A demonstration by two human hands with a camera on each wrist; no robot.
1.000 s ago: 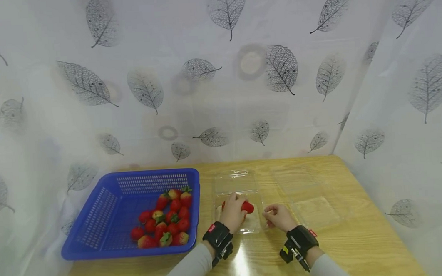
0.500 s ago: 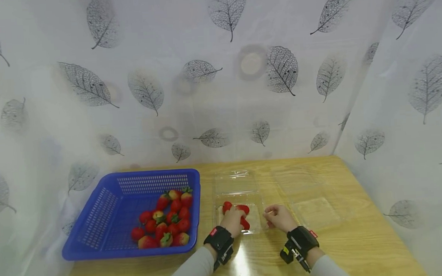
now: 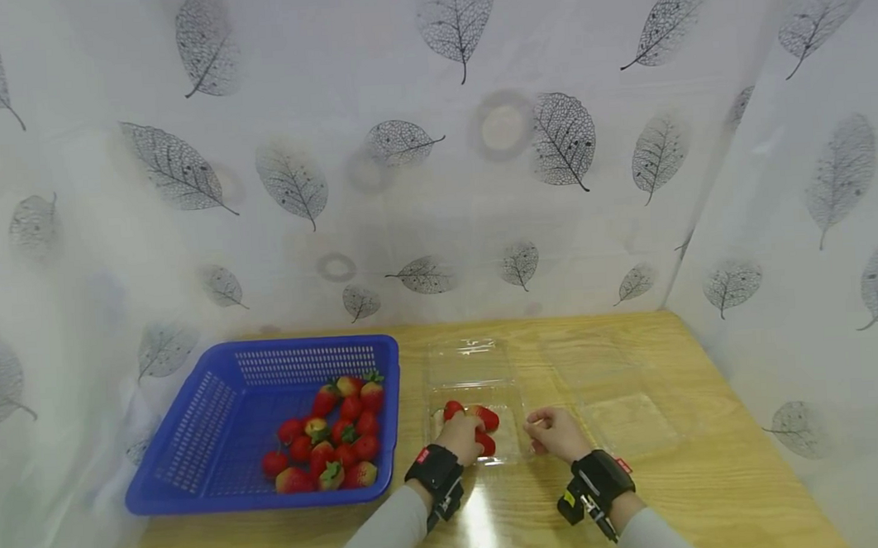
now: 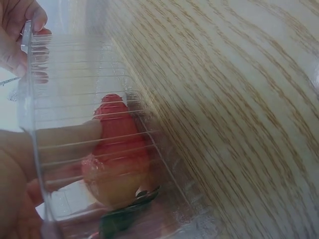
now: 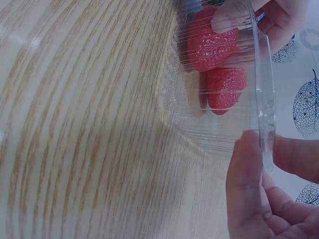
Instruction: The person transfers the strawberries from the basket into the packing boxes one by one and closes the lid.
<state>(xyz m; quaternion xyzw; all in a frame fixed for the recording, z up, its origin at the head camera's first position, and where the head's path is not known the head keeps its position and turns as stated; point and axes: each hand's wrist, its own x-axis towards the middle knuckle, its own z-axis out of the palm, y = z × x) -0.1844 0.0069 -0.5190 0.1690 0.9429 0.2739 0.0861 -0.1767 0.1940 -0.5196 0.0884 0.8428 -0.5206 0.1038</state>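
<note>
My left hand (image 3: 458,438) reaches into an open clear plastic clamshell box (image 3: 511,403), its fingers around a red strawberry (image 3: 485,444) near the front wall. Through that wall, the left wrist view shows the strawberry (image 4: 119,149) lying with its green leaves to one side and a fingertip against it. Farther back in the box sit two more strawberries, one at left (image 3: 453,408) and one at right (image 3: 487,419). At the box's right side, my right hand (image 3: 555,433) pinches the rim (image 5: 265,114) between thumb and finger.
Left of the box stands a blue perforated basket (image 3: 265,502) with several strawberries (image 3: 329,453) on its right side. A second clear clamshell box (image 3: 629,417) lies open at right on the wooden table (image 3: 741,490). A leaf-patterned curtain (image 3: 435,208) encloses the back and sides.
My left hand has drawn back from the box's middle toward its front left, uncovering the strawberries behind. It then stays near the front strawberry. My right hand keeps its place at the rim.
</note>
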